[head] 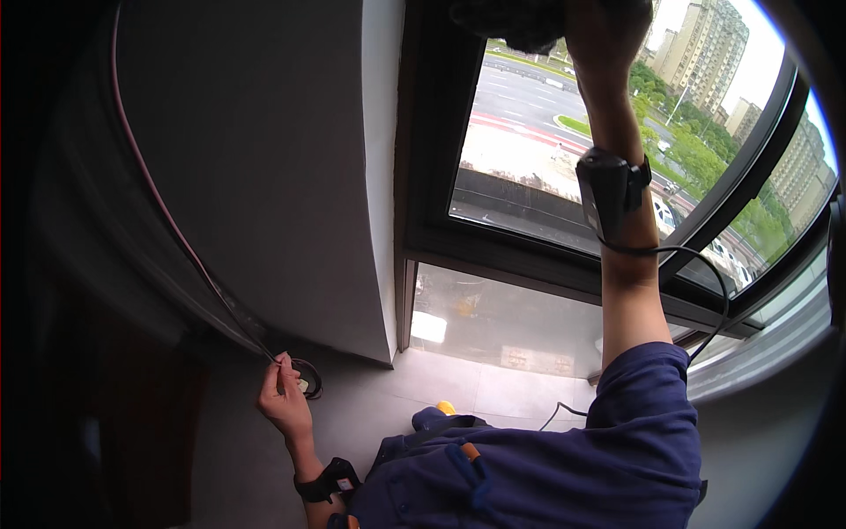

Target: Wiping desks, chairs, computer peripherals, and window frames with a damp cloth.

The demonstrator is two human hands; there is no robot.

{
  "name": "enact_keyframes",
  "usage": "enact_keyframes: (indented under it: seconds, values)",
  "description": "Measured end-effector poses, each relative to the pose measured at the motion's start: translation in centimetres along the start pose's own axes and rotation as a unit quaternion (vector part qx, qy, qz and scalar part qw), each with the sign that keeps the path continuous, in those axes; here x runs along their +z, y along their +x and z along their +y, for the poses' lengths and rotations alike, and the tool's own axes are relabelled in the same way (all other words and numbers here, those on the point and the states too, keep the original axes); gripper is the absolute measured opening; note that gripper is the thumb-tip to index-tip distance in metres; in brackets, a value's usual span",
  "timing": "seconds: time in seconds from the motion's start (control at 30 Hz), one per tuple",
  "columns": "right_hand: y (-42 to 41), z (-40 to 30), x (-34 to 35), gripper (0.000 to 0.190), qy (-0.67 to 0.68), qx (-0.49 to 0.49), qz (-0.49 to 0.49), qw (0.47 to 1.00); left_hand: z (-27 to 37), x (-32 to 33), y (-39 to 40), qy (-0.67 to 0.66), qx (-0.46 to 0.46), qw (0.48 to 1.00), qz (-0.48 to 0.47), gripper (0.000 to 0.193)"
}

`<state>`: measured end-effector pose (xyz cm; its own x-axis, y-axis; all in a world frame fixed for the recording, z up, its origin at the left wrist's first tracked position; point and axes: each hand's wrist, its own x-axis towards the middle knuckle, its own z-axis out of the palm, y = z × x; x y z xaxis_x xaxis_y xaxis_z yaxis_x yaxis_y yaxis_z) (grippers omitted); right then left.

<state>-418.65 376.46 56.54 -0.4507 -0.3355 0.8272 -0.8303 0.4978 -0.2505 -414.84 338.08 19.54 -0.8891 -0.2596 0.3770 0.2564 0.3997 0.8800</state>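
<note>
My left hand (pixel 283 390) is at the lower left, its thumb and fingers pinching a thin cable (pixel 178 231). From the fingers the cable rises along the wall towards the top left. A small dark coil of cable (pixel 316 380) hangs just beside that hand, with a pale piece partly hidden by it. My right arm reaches up in front of the window, and my right hand (pixel 608 33) is dark and cut off by the top edge. Next to it is a dark, fuzzy-looking thing (pixel 512 23); whether the fingers grip it is hidden.
A dark window frame (pixel 509 241) borders the glass, with a road and buildings outside. A grey wall panel (pixel 277 165) stands at the left. Pale floor tiles (pixel 449 380) lie below. A black cable (pixel 724 284) loops from the device (pixel 605 188) on my right forearm.
</note>
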Motion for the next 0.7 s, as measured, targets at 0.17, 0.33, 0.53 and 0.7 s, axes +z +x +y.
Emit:
enact_keyframes:
  seconds: [0.17, 0.33, 0.53, 0.7]
  values:
    - [6.1, 7.7, 8.9, 0.056, -0.512, -0.092, 0.249, 0.817, 1.1, 0.9, -0.2, -0.014, -0.032, 0.998, 0.053, 0.014]
    - [-6.3, 10.8, 16.2, 0.053, -0.486, -0.036, 0.17, 0.857, 1.1, 1.4, -0.9, 0.033, -0.012, 0.996, 0.087, 0.014]
    - [-25.9, 15.5, 26.1, 0.047, -0.456, 0.041, -0.048, 0.888, 1.9, 1.2, -1.6, 0.093, -0.002, 0.991, 0.092, 0.012]
    - [-26.2, 15.0, 28.0, 0.04, -0.402, 0.05, -0.031, 0.914, 2.0, 1.1, -2.1, 0.129, 0.045, 0.984, 0.11, 0.011]
